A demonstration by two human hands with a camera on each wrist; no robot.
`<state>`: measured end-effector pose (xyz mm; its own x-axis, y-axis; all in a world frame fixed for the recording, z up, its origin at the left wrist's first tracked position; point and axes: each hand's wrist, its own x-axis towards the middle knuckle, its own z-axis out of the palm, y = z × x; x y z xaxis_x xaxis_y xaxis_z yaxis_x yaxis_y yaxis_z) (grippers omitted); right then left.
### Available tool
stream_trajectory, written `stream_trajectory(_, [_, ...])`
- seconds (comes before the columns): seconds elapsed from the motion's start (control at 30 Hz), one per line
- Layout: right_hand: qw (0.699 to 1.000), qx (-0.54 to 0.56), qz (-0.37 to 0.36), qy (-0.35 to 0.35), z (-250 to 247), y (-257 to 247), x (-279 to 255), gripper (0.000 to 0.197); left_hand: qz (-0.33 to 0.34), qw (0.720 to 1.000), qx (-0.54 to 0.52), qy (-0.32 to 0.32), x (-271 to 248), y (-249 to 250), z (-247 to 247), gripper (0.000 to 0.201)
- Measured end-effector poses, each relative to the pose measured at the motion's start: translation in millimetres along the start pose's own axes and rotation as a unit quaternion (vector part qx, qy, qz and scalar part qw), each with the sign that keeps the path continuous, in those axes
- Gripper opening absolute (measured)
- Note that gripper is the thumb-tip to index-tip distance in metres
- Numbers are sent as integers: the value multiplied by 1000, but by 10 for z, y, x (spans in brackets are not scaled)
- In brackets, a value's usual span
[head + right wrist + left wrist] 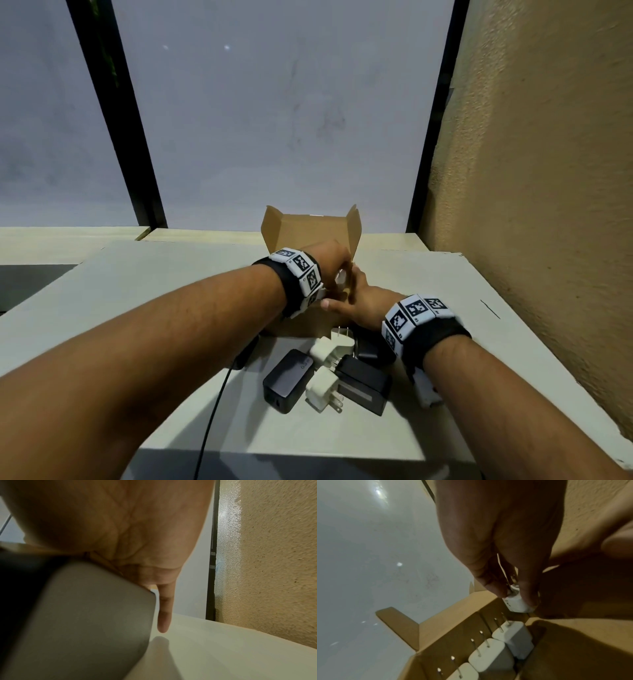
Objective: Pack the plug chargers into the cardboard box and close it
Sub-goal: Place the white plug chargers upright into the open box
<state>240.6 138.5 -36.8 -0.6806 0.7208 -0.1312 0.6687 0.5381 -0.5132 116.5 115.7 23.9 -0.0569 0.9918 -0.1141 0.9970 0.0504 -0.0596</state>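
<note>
My left hand (501,536) pinches a small white charger (518,603) between thumb and fingertips, holding it just above the far corner of the open cardboard box (310,229), prongs up toward my palm. Inside the box, three more white chargers (489,654) stand in a row along one wall, prongs pointing up, each touching the next. The box sits on the pale table (445,342) with its lid flap standing upright at the back. My right hand (359,301) rests against the near right side of the box, thumb lying along its front edge; from the wrist view one finger (164,608) hangs straight down toward the table, so the hand looks relaxed and holds nothing. Near my right wrist lies a loose pile waiting on the table: two white plugs (323,383) and several black chargers (289,380), some touching or overlapping. A black cable (214,411) trails off the near edge.
</note>
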Motion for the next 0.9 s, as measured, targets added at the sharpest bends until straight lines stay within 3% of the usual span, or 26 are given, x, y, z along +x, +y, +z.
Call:
stream_trajectory(0.13, [1000, -14, -2, 5, -2, 5, 3, 106, -7, 999, 30, -18, 63, 39, 67, 38])
stream_trajectory(0.33, [999, -36, -4, 15, -8, -14, -19, 102, -22, 994, 73, -81, 137, 66, 203, 49])
stream_trajectory(0.53, [998, -61, 6, 16, -5, -5, 12, 99, -12, 991, 95, -88, 59, 157, 137, 21])
stream_trajectory(0.73, [998, -61, 4, 6, -24, -14, 11, 95, -8, 993, 118, -10, 26, 106, 134, 34])
stream_trajectory(0.9, [999, -42, -6, 5, -26, 2, 17, 96, 3, 993, 113, 31, -38, 110, 35, 28])
